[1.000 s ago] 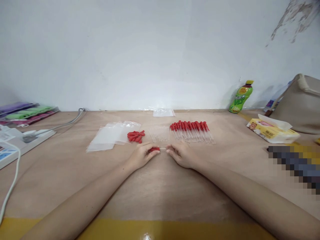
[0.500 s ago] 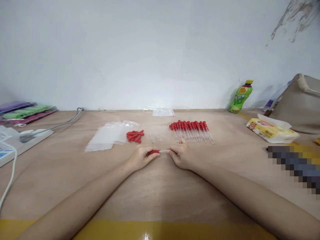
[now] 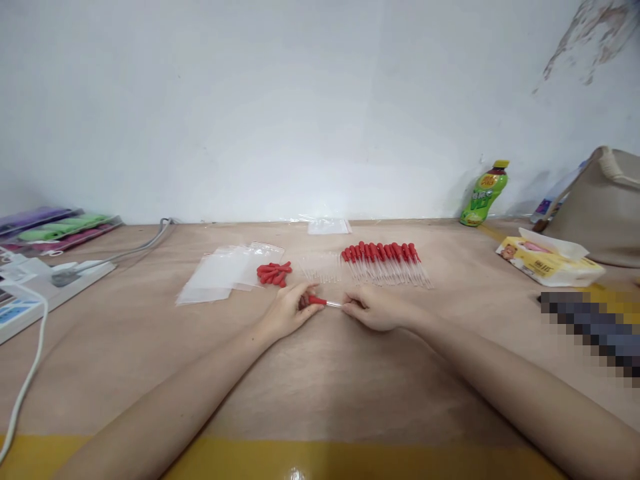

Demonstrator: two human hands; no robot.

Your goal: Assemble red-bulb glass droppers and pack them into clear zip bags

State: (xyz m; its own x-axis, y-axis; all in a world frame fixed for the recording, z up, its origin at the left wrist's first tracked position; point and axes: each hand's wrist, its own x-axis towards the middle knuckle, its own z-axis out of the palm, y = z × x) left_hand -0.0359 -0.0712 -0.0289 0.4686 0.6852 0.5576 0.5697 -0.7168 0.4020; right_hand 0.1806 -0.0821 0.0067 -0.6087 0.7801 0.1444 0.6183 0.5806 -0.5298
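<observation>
My left hand (image 3: 290,310) and my right hand (image 3: 376,309) meet at the middle of the table, both pinching one dropper (image 3: 324,303). The left fingers hold its red rubber bulb, the right fingers hold its clear glass tube. Just behind my hands lie a small heap of loose red bulbs (image 3: 273,273), a row of bare clear tubes (image 3: 323,267), and a row of several finished droppers with red bulbs (image 3: 385,262).
Clear plastic bags (image 3: 223,273) lie left of the bulbs, another bag (image 3: 329,227) near the wall. A power strip and cable (image 3: 55,277) sit far left by coloured packets (image 3: 55,227). A green bottle (image 3: 484,193), tissue pack (image 3: 547,261) and beige bag (image 3: 605,203) stand right.
The dropper has shifted slightly to the right between my hands, and my right thumb has lowered; both hands keep their pinch.
</observation>
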